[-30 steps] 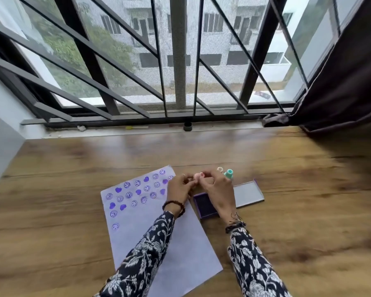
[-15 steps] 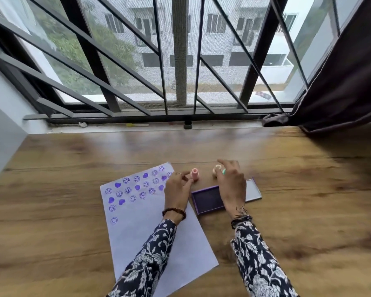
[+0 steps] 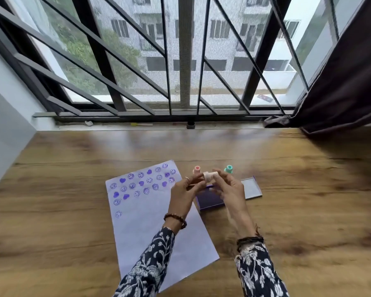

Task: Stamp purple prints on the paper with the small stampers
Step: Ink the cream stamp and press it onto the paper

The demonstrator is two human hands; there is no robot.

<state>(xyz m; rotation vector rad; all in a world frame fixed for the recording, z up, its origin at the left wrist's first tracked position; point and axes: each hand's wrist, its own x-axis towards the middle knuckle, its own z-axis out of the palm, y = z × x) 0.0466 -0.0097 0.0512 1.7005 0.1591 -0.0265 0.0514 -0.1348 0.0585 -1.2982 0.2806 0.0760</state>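
A white sheet of paper (image 3: pixel 159 228) lies on the wooden table (image 3: pixel 73 232), its upper part covered with several purple smiley and heart prints. Both hands hold a small cream stamper (image 3: pixel 210 176) sideways above the purple ink pad (image 3: pixel 210 203). My left hand (image 3: pixel 185 192) pinches its left end and my right hand (image 3: pixel 229 189) grips its right end. A pink stamper (image 3: pixel 196 169) and a teal stamper (image 3: pixel 228 169) stand upright on the table just behind the hands. The ink pad's open lid (image 3: pixel 251 188) lies to the right.
A barred window (image 3: pixel 184 61) with a sill runs along the table's far edge. A dark curtain (image 3: pixel 341 86) hangs at the right, its hem resting on the table corner. A pale wall (image 3: pixel 7 125) borders the left.
The pink stamper was set down upright on the table. My right hand picked up the cream stamper, and both hands now hold it raised above the ink pad.
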